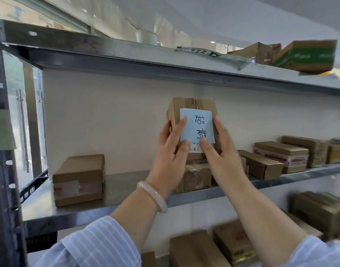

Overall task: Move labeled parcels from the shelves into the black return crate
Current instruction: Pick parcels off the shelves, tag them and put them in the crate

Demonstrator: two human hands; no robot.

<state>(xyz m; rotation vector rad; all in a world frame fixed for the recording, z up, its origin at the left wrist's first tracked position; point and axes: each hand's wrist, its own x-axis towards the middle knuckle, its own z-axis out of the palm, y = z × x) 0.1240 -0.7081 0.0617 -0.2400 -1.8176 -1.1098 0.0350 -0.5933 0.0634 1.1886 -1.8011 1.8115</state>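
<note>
You hold a cardboard parcel (192,105) upright above the middle shelf (126,182). Your left hand (171,149) grips its left side and your right hand (221,149) grips its right. A blue label (196,126) with handwritten characters covers its front. A brown box (198,176) sits on the shelf just below it.

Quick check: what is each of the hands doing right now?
Left hand: holds the labeled parcel by its left side.
Right hand: holds the same parcel by its right side.
</note>
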